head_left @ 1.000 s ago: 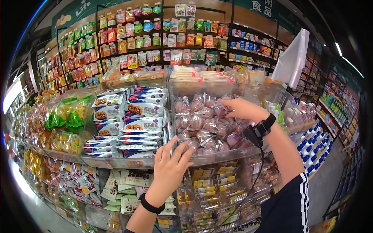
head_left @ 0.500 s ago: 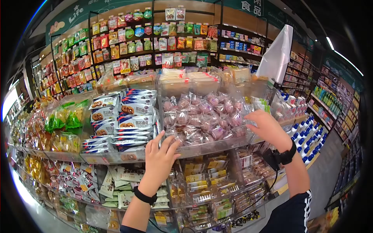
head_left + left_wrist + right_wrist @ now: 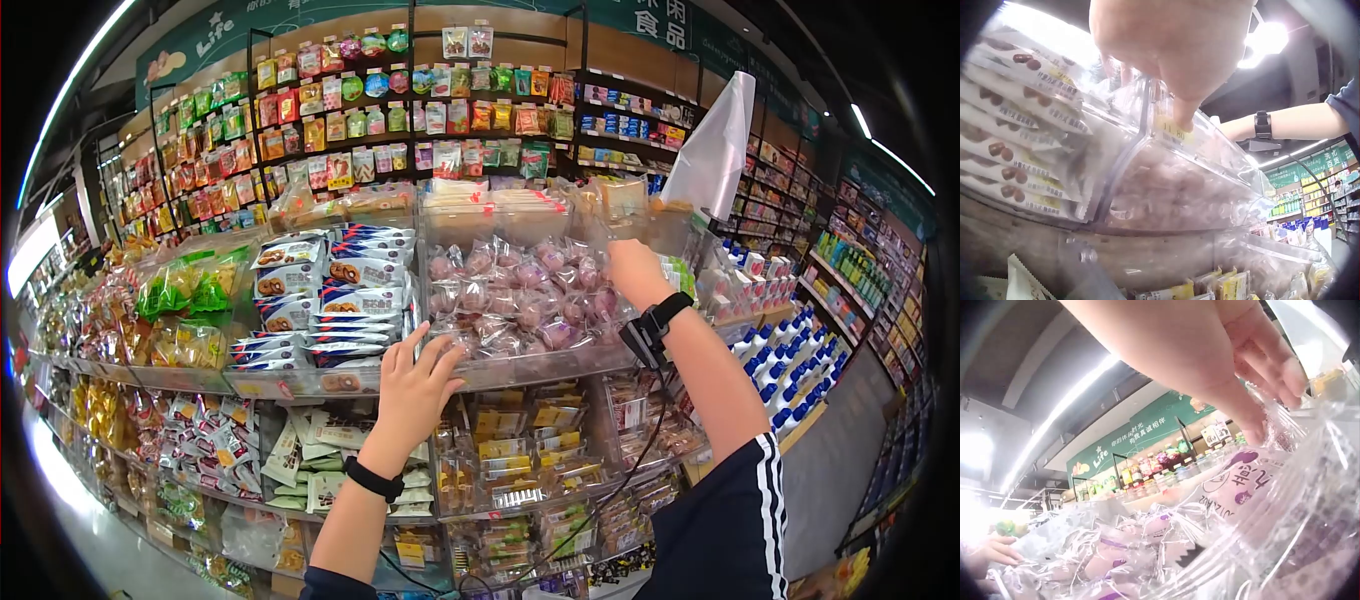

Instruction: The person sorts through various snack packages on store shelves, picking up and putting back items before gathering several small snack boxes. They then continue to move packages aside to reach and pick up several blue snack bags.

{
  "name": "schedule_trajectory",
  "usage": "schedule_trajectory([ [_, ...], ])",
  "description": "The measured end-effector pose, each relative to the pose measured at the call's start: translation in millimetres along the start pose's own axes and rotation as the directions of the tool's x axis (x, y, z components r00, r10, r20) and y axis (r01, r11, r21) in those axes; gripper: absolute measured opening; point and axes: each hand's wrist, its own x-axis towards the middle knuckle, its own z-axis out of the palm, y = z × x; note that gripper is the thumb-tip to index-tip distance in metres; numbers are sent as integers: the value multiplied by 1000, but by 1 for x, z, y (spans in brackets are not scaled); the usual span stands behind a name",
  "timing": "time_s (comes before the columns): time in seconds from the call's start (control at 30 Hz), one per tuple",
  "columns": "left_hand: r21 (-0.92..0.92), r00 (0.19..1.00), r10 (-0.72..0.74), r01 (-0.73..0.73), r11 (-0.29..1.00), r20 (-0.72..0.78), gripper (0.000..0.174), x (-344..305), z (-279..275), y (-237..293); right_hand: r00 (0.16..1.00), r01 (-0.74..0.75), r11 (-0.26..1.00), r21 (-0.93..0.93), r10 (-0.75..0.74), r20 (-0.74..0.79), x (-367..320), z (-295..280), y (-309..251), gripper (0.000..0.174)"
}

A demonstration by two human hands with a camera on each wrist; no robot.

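A clear bin (image 3: 520, 368) in the head view holds a heap of purple snacks in clear wrappers (image 3: 520, 295). My left hand (image 3: 415, 385) rests at the bin's front edge, fingers spread, beside a price label (image 3: 1175, 132) seen in the left wrist view. At the right end of the heap, my right hand (image 3: 640, 272) reaches down, its fingertips mostly hidden in the head view. In the right wrist view, its thumb and fingers pinch the crumpled wrapper end of a purple-printed snack packet (image 3: 1244, 478).
Blue-and-white cookie packets (image 3: 365, 270) fill the bin to the left. Lower bins hold yellow-labelled packets (image 3: 505, 450). White bottles with blue caps (image 3: 790, 365) stand at the right, and a hanging roll of plastic bags (image 3: 710, 150) rises behind. A cable (image 3: 600, 505) trails from the right wrist.
My right hand came out of the middle of the heap to the bin's right side, then moved back in at its right end. The left hand stays at the front edge.
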Motion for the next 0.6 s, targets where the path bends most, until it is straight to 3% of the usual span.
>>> schedule_trajectory([
  [0.17,4,1000,-1,1,1000,-1,44,0,1,-1,998,-58,998,-20,57,-16,1,-14,-9,14],
  [0.27,-1,1000,-4,4,1000,3,44,-1,1,0,898,136,977,164,-52,-437,-8,-41,-24,11],
  [0.37,0,1000,-6,6,1000,1,43,-2,1,-1,815,404,905,132,-291,-502,-6,-37,-37,11],
  [0.47,-1,1000,-2,2,1000,3,44,-3,2,-2,738,659,750,58,-630,-241,-9,-4,-34,15],
  [0.57,-13,1000,-1,1,1000,-19,44,-3,2,-1,846,489,804,337,-532,42,-15,-10,-31,15],
  [0.6,-13,1000,2,-2,1000,-23,44,-3,2,-1,840,487,777,400,-542,31,-17,-14,-26,16],
])
